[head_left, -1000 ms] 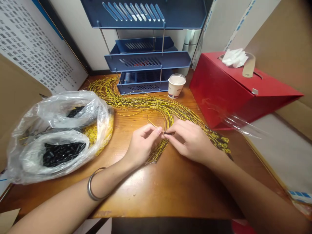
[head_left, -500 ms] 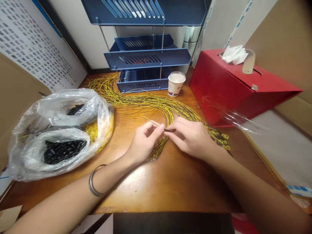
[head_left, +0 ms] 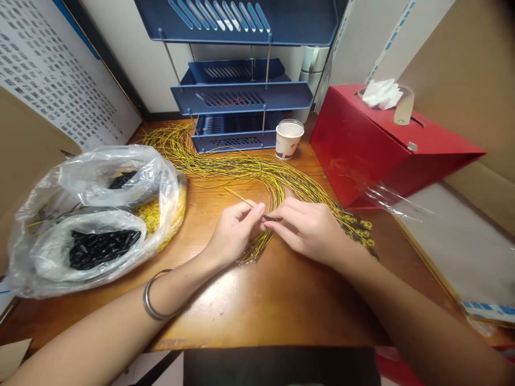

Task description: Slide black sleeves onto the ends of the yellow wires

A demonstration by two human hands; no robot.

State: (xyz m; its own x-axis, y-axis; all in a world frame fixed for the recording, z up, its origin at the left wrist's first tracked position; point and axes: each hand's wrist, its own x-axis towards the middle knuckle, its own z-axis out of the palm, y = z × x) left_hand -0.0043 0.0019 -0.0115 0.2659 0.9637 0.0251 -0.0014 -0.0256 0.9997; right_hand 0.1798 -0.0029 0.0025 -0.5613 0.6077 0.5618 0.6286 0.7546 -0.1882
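A thin yellow wire [head_left: 238, 196] is pinched between the thumb and fingers of my left hand [head_left: 230, 231], its free end pointing up and left. My right hand [head_left: 311, 226] has its fingertips closed on a small black sleeve [head_left: 269, 217], right beside my left thumb. Whether the wire runs inside the sleeve I cannot tell, as the fingers cover it. Behind and under both hands lies a long bundle of yellow and dark wires [head_left: 229, 167]. Some of its ends on the right carry yellow loops [head_left: 365, 234].
On the left stands a clear plastic bag [head_left: 175, 201] holding black sleeves [head_left: 102, 249] and yellow pieces [head_left: 149, 219]. Blue tray shelves [head_left: 245, 99] rise at the back, with a paper cup [head_left: 288, 140] beside them. A red box [head_left: 362, 145] with tissue stands at the right.
The view has shifted slightly, and both hands appear a little further left and lower. Their grips on the wire and the black sleeve look the same.
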